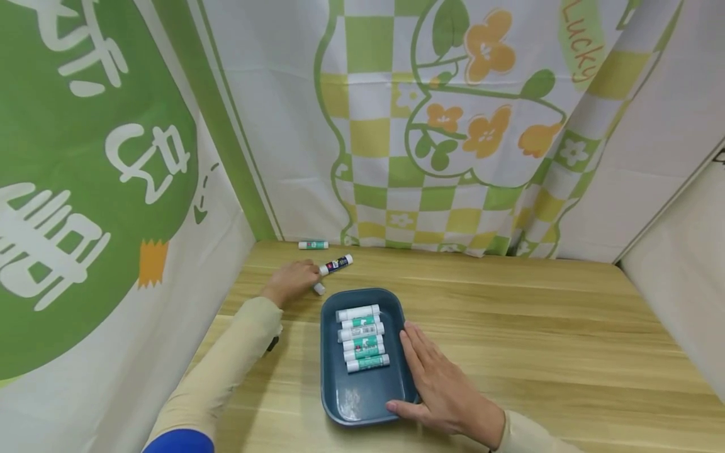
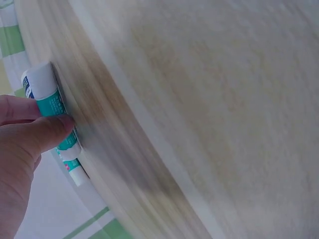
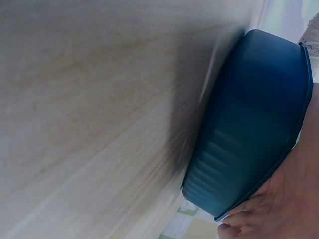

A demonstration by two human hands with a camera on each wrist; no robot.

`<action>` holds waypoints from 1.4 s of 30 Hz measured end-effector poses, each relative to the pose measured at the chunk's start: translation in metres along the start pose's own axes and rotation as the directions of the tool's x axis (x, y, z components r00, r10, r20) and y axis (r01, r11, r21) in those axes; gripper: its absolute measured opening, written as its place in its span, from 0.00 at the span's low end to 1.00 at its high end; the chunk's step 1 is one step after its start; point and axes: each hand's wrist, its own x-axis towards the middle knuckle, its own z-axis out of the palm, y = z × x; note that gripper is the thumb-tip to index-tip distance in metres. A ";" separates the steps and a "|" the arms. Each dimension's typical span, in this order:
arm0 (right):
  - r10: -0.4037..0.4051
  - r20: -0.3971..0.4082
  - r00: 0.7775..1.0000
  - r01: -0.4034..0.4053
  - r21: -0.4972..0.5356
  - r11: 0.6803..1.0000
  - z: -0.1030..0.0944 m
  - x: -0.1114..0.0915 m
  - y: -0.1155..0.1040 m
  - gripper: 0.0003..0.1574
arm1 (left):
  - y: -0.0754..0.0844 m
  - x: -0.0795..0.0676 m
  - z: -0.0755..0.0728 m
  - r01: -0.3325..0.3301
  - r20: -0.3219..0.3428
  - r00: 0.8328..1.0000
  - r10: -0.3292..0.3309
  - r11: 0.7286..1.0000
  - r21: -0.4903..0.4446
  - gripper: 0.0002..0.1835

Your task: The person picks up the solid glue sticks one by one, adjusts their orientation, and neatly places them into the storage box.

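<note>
My left hand is at the back left of the table, thumb and fingers pinching a glue stick with a green label and white ends. In the head view most of that stick is hidden by the hand. A dark-labelled glue stick lies just beyond the fingers. Nearer me stands a dark blue tray, holding a row of several white and green glue sticks. My right hand rests along the tray's right rim with straight fingers, its thumb reaching over the near corner.
Another green-labelled glue stick lies at the table's back edge, by the printed curtain. The wooden table extends to the right of the tray. A cloth wall borders the left side.
</note>
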 end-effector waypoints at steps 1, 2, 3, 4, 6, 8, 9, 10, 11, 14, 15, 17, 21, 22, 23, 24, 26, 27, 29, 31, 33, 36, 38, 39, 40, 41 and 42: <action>-0.001 0.000 1.000 0.001 0.000 1.000 0.000 0.000 0.000 0.73 | 0.000 -0.001 0.000 0.000 -0.006 1.000 0.000 1.000 0.000 0.06; -0.002 -0.001 1.000 0.002 -0.003 1.000 0.000 0.000 0.000 0.73 | 0.000 -0.001 -0.001 0.001 -0.016 1.000 -0.001 1.000 -0.005 0.06; -0.002 0.000 1.000 0.002 -0.002 1.000 0.001 0.000 0.000 0.73 | -0.001 -0.002 -0.002 0.002 -0.029 1.000 -0.002 1.000 -0.011 0.08; -0.002 -0.001 1.000 0.002 -0.003 1.000 0.001 0.000 0.000 0.73 | -0.001 -0.003 -0.003 0.002 -0.047 0.999 -0.003 1.000 -0.018 0.08; -0.002 -0.003 1.000 0.002 -0.008 1.000 0.001 0.000 0.000 0.73 | -0.003 -0.004 -0.005 0.006 -0.088 0.996 -0.009 0.999 -0.040 0.09; -0.005 -0.009 1.000 0.005 -0.014 1.000 0.001 0.000 0.000 0.73 | -0.004 -0.005 -0.008 0.007 -0.132 0.991 -0.015 0.998 -0.060 0.10; -0.006 -0.013 1.000 0.006 -0.019 1.000 0.002 0.000 0.000 0.73 | -0.005 -0.006 -0.010 0.006 -0.150 0.989 -0.016 0.998 -0.063 0.10; -0.011 -0.020 1.000 0.010 -0.023 1.000 0.002 0.000 0.000 0.73 | -0.005 -0.006 -0.012 0.005 -0.167 0.986 -0.016 0.998 -0.069 0.09; -0.012 -0.023 1.000 0.012 -0.025 1.000 0.002 0.000 0.000 0.73 | -0.006 -0.006 -0.015 0.003 -0.179 0.984 -0.017 0.997 -0.076 0.09; -0.021 -0.031 0.999 0.020 -0.030 0.999 0.002 0.001 0.000 0.73 | -0.006 -0.007 -0.026 -0.005 -0.215 0.976 -0.015 0.995 -0.096 0.09; -0.022 -0.032 0.999 0.021 -0.030 0.999 0.002 0.001 0.000 0.73 | -0.005 -0.008 -0.030 -0.006 -0.229 0.973 -0.019 0.994 -0.108 0.08; -0.021 -0.030 0.999 0.020 -0.030 0.999 0.002 0.001 0.000 0.73 | -0.004 -0.010 -0.040 -0.010 -0.257 0.966 -0.027 0.990 -0.142 0.08; -0.026 -0.035 0.999 0.024 -0.055 0.998 0.002 0.001 -0.001 0.73 | 0.002 -0.014 -0.062 -0.006 -0.291 0.954 -0.077 0.962 -0.275 0.10; -0.026 -0.036 0.999 0.024 -0.060 0.998 0.002 0.001 -0.001 0.73 | 0.003 -0.016 -0.067 -0.004 -0.293 0.952 -0.092 0.951 -0.309 0.12; -0.026 -0.035 0.999 0.023 -0.066 0.998 0.002 0.001 -0.001 0.73 | 0.006 -0.017 -0.072 0.000 -0.295 0.950 -0.107 0.940 -0.341 0.14; -0.023 -0.032 0.999 0.021 -0.068 0.997 0.001 0.001 -0.001 0.73 | 0.008 -0.019 -0.077 0.003 -0.297 0.947 -0.123 0.928 -0.372 0.15; -0.012 -0.019 1.000 0.011 -0.059 0.998 0.001 0.001 -0.002 0.73 | 0.012 -0.021 -0.085 0.003 -0.314 0.938 -0.146 0.910 -0.415 0.16; -0.007 -0.014 1.000 0.007 -0.054 0.999 0.001 0.001 -0.002 0.73 | 0.014 -0.023 -0.090 0.005 -0.321 0.934 -0.158 0.903 -0.430 0.16; 0.001 -0.007 1.000 -0.001 -0.047 0.999 0.000 0.001 -0.002 0.73 | 0.018 -0.026 -0.096 -0.002 -0.346 0.921 -0.178 0.887 -0.462 0.16; 0.002 -0.004 1.000 -0.003 -0.043 0.999 -0.001 0.001 -0.002 0.73 | 0.021 -0.029 -0.100 -0.016 -0.377 0.905 -0.197 0.869 -0.494 0.16; -0.001 0.006 1.000 0.001 -0.043 0.999 -0.003 0.001 -0.002 0.73 | 0.027 -0.032 -0.103 -0.033 -0.406 0.888 -0.215 0.851 -0.524 0.17; 0.009 0.054 0.999 -0.008 -0.023 1.000 -0.010 0.003 -0.002 0.71 | 0.036 -0.036 -0.105 -0.062 -0.442 0.865 -0.239 0.823 -0.565 0.17; 0.013 0.088 0.996 -0.013 -0.001 1.000 -0.019 0.006 -0.003 0.69 | 0.043 -0.039 -0.108 -0.073 -0.447 0.856 -0.259 0.796 -0.601 0.16; 0.011 0.095 0.995 -0.012 0.012 1.000 -0.024 0.009 -0.004 0.68 | 0.046 -0.041 -0.109 -0.072 -0.440 0.855 -0.274 0.778 -0.624 0.16; 0.007 0.095 0.995 -0.010 0.026 1.000 -0.029 0.012 -0.005 0.67 | 0.050 -0.042 -0.111 -0.071 -0.432 0.853 -0.294 0.754 -0.653 0.16; 0.001 0.087 0.996 -0.004 0.044 0.999 -0.034 0.016 -0.006 0.66 | 0.054 -0.043 -0.112 -0.068 -0.419 0.851 -0.315 0.726 -0.685 0.15; -0.010 0.072 0.997 0.006 0.056 0.998 -0.040 0.020 -0.007 0.64 | 0.058 -0.044 -0.114 -0.066 -0.404 0.850 -0.339 0.691 -0.720 0.15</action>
